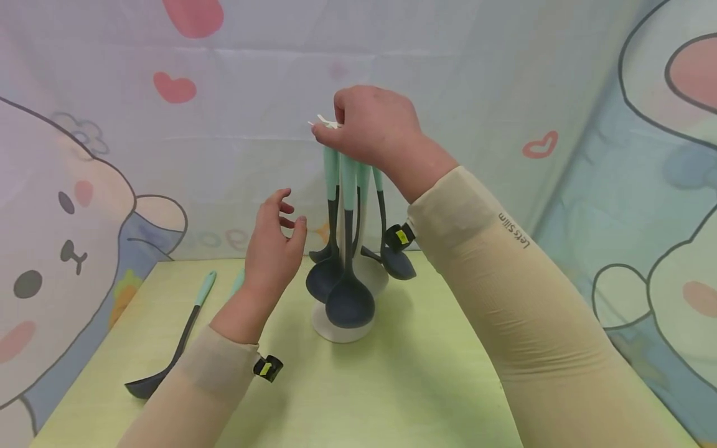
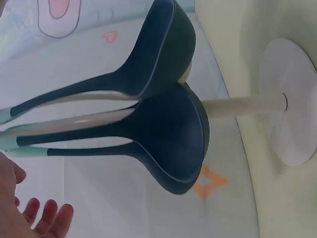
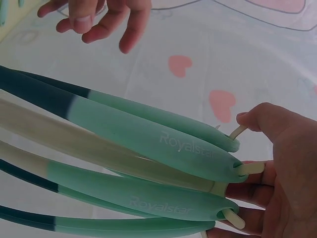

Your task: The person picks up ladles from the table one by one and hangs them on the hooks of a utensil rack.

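Note:
A white utensil stand [image 1: 340, 335] with a round base stands upright on the table, hung with several dark kitchen tools on mint-green handles. In front hangs a ladle [image 1: 350, 303], and another dark ladle [image 1: 320, 280] hangs just behind it. My right hand [image 1: 379, 127] grips the stand's top from above, its thumb by one of the pale hooks [image 3: 251, 169] and its fingers behind the handle ends. Left of the hanging tools, my left hand [image 1: 274, 246] is raised with loosely bent fingers, holding nothing and apart from the handles in the head view.
A dark ladle-like tool [image 1: 182, 345] with a mint handle lies on the table [image 1: 426, 379] at left. Another mint handle [image 1: 238, 281] shows partly behind my left forearm. A printed cloth [image 1: 476, 81] hangs behind the table's back edge.

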Demonstrator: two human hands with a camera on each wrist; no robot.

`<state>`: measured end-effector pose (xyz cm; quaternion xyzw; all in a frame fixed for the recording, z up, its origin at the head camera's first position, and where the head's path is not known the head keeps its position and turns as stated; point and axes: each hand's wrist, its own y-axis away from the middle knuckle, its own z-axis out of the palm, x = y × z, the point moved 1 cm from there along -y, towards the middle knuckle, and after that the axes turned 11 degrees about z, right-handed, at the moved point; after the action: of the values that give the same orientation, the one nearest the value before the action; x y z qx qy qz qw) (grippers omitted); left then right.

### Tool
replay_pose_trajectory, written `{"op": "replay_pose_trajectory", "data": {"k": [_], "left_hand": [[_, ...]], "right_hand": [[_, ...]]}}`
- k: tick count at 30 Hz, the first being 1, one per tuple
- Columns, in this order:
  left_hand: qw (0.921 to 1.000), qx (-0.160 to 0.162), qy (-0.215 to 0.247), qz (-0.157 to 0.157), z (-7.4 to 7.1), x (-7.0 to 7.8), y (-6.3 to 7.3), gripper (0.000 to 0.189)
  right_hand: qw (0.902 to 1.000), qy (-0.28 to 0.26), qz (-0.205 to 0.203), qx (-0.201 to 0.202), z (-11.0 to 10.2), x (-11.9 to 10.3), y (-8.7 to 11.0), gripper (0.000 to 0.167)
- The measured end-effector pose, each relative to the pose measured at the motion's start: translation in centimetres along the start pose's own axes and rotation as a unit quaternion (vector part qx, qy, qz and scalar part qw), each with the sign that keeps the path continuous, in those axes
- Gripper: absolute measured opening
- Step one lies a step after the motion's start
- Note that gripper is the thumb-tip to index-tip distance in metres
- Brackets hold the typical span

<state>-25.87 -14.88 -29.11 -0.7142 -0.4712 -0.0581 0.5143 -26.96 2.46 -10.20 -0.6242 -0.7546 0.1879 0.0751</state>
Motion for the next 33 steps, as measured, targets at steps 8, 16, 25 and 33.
{"op": "replay_pose_trajectory", "data": {"k": [8, 16, 25, 33], "left_hand": [[0.9916, -0.053, 0.006, -0.118, -1.3, -2.7, -0.5, 0.057], [0.9849, -0.073, 0.001, -0.157, -2.3, -5.4, -0.4, 0.057], [0.9706, -0.117, -0.051, -0.204, -3.2, -8.8, -0.1, 0.057], [0.9556, -0.159, -0.063, -0.24, -3.8, -12.0, 0.9, 0.057]], "right_hand": [[0.9999, -0.005, -0.008, 0.008, 0.3, -0.3, 0.0, 0.039], [0.9999, -0.014, -0.008, 0.004, 0.2, -0.3, 0.2, 0.04], [0.9993, -0.037, -0.008, 0.005, 0.0, 0.2, 0.3, 0.04], [0.9985, -0.054, -0.011, -0.004, 0.1, 0.7, 0.4, 0.035]]}}
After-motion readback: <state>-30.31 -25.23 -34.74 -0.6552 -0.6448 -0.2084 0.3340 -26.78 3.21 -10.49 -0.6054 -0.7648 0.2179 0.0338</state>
